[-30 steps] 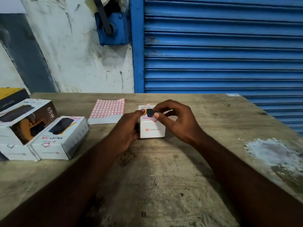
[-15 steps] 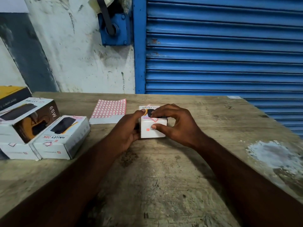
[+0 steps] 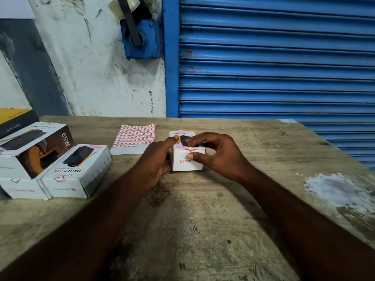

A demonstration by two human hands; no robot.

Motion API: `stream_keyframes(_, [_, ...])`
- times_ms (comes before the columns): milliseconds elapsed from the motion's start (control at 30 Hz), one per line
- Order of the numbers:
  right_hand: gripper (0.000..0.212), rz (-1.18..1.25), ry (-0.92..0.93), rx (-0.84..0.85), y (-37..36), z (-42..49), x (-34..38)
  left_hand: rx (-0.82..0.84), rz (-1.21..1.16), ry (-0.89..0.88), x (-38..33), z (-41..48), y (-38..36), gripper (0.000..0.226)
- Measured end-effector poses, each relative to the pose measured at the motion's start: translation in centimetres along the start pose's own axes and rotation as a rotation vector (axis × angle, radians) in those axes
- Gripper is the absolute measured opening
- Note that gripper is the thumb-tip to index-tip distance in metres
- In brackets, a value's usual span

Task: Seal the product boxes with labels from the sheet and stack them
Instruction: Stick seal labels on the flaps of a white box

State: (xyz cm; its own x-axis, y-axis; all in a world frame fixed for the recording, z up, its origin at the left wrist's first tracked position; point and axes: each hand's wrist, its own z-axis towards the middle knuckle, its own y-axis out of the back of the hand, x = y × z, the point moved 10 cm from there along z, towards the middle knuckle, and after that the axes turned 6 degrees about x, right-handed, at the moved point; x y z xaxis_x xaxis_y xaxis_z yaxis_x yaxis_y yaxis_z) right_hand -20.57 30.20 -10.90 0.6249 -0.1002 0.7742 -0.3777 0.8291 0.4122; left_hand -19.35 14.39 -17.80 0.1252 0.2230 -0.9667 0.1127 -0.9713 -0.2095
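Note:
A small white product box stands on the wooden table at the centre. My left hand grips its left side, thumb on the top. My right hand curls over its right side, fingers on the top and thumb pressing the front face just below a red-edged label folded over the top front edge. The label sheet, a grid of red-bordered stickers, lies flat just behind and left of the box.
Sealed boxes sit at the left: a white one in front, a larger 65W box stacked on another behind it, and a yellow-black box at the far left edge. A blue roller shutter stands behind the table.
My right hand has come down from pinching above the box top to lie over it, and its thumb now presses the front face under the label. The left hand has stayed put.

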Motion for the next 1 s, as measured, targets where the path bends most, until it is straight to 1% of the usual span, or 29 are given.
stream_keyframes(133, [0.019,0.028,-0.041,0.007,0.0,0.1,-0.4,-0.016,0.024,0.001,0.2,0.1,0.2,0.034])
stream_keyframes(233, [0.008,0.046,-0.091,0.008,0.0,0.2,-1.0,-0.015,0.051,0.000,0.2,0.2,0.2,0.034])
stream_keyframes(400, [0.005,0.096,-0.143,0.025,0.0,0.2,-1.6,-0.019,0.064,0.002,0.3,0.4,0.1,0.033])
stream_keyframes(433, [0.005,0.105,-0.139,0.030,-0.1,0.3,-1.4,-0.022,0.065,0.003,0.4,0.4,0.2,0.034])
stream_keyframes(567, [0.017,0.126,-0.117,0.045,-0.4,0.3,-0.8,-0.030,0.055,0.016,0.5,0.5,0.4,0.041])
stream_keyframes(667, [0.016,0.167,-0.113,0.045,-0.3,0.3,-0.8,-0.034,0.030,0.018,0.6,0.5,0.5,0.039])
stream_keyframes(733, [0.011,0.180,-0.121,0.039,-0.1,0.3,-0.9,-0.037,0.017,0.020,0.7,0.4,0.5,0.038])
stream_keyframes(900, [0.010,0.137,-0.164,0.052,-0.3,0.2,-1.4,-0.031,0.004,0.012,0.7,0.4,0.5,0.038])
stream_keyframes(1000, [0.006,0.136,-0.156,0.043,-0.3,0.2,-1.2,-0.023,-0.013,0.000,0.5,0.5,0.4,0.030])
